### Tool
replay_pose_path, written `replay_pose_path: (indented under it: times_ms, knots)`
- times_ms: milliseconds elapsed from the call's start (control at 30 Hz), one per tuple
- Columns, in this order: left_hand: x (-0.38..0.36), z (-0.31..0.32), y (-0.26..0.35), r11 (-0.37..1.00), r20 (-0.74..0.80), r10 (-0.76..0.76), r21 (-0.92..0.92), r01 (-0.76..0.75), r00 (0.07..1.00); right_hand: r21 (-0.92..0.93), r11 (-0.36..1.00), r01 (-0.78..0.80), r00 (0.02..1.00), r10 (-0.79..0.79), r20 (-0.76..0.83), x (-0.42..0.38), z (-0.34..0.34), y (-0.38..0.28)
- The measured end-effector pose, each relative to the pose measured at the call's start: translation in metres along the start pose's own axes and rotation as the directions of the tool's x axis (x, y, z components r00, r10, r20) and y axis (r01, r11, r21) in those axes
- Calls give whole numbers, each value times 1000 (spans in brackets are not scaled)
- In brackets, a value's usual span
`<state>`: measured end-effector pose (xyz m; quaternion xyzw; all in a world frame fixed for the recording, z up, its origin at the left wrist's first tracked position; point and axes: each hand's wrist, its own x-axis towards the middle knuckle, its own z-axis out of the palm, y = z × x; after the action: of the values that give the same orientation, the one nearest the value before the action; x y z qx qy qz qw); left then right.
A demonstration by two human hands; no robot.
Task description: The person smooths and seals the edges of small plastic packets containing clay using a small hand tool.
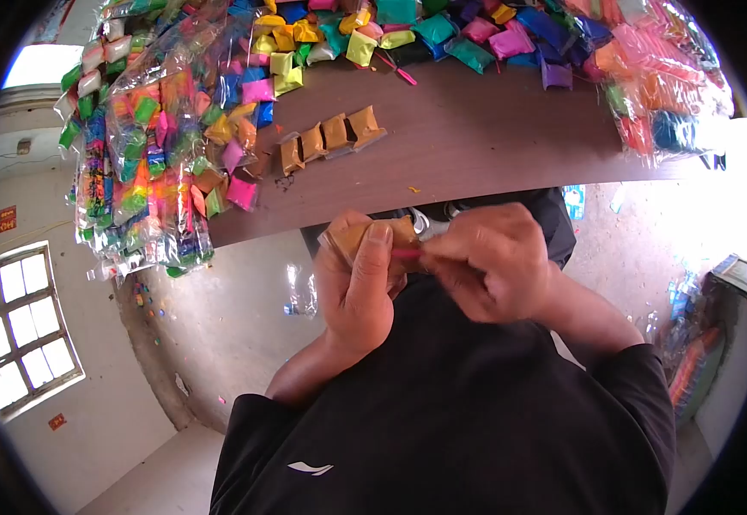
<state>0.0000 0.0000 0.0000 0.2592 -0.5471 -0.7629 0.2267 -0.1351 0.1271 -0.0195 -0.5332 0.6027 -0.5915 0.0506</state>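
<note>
My left hand (358, 296) is closed round small tan packets (349, 239) in clear wrap, its thumb pressed on top. They are held up in front of my chest, just off the table's near edge. Close beside it, my right hand (500, 262) pinches a thin pink stick (406, 253), whose other end meets the packets by my left thumb. What its tip does there is hidden. On the table (476, 129) beyond my hands lies a joined row of several similar tan packets (335, 133).
Clear bags of colourful packets (163, 154) are heaped at the table's left. Loose coloured packets (442, 30) line the far side, with another pink stick (397, 69) among them. Pink and orange bagged packets (661, 69) stand at the right. Plastic wrapping (300, 290) lies on the floor.
</note>
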Motion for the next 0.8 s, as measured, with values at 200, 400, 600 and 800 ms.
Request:
replay_pose_path:
  times_ms: [200,400,600,800]
  knots:
    - [-1,-4,-2,999,123,-11,44,6,992,10,999,46,998,-46,-46,5,-3,5]
    - [0,-5,-3,996,75,-11,91,4,997,14,997,78,997,-78,20,5,-3,5]
    - [0,-6,-1,997,87,4,76,-11,996,43,993,110,990,-113,84,3,-5,1]
    - [1,-3,-8,972,-32,140,196,-131,990,128,987,-101,993,109,-55,5,0,-9]
